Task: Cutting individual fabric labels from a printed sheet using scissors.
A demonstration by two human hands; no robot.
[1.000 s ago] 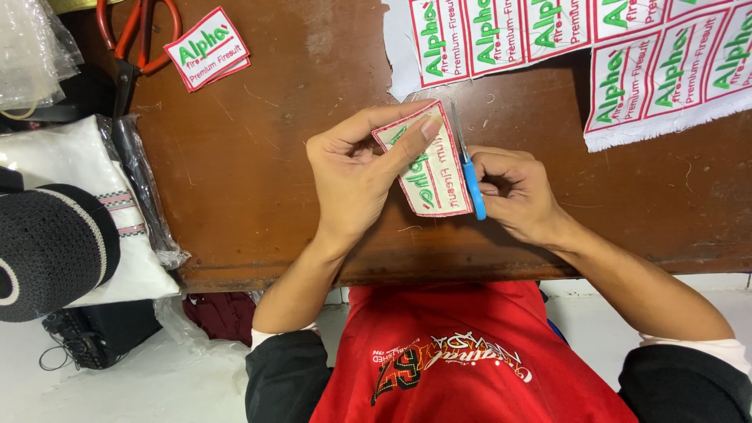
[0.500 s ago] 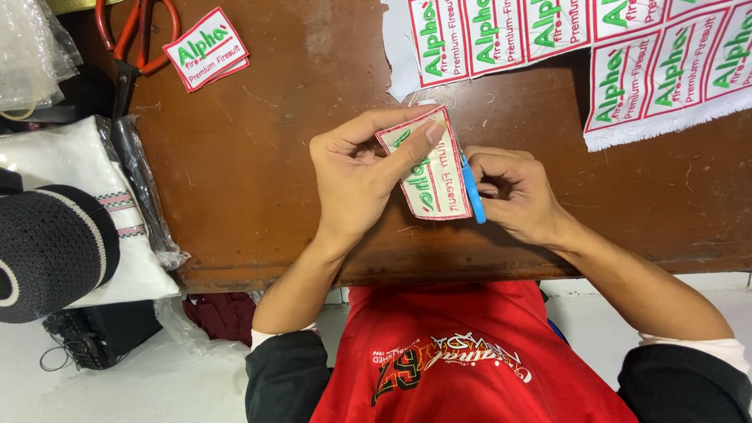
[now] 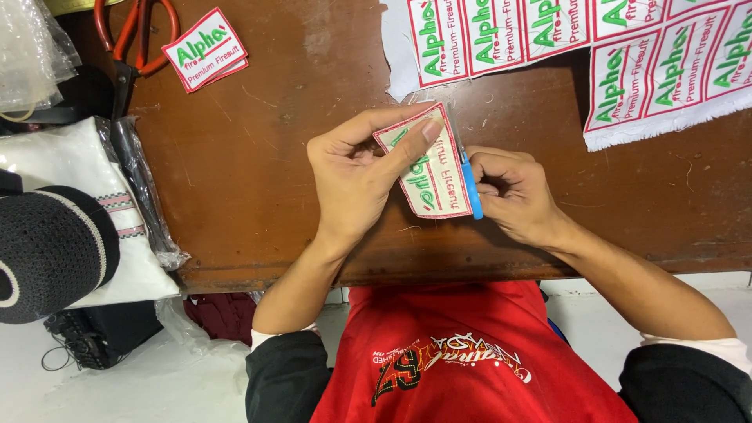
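Observation:
My left hand (image 3: 359,174) pinches a white embroidered patch (image 3: 429,168) with a red border and green lettering, thumb pressed across its top. My right hand (image 3: 513,192) grips a small blue-handled cutter (image 3: 471,188) whose blade runs along the patch's right edge. Both hands hover over the brown wooden table (image 3: 274,180), near its front edge.
Sheets of uncut patches (image 3: 564,39) lie at the far right of the table. A stack of finished patches (image 3: 205,48) and orange-handled scissors (image 3: 129,39) sit at the far left. Bagged white cloth (image 3: 94,204) and a black cap (image 3: 47,251) rest left of the table.
The hands and patch stay almost in place; the patch has tilted slightly and the left thumb has slid a little along its top edge.

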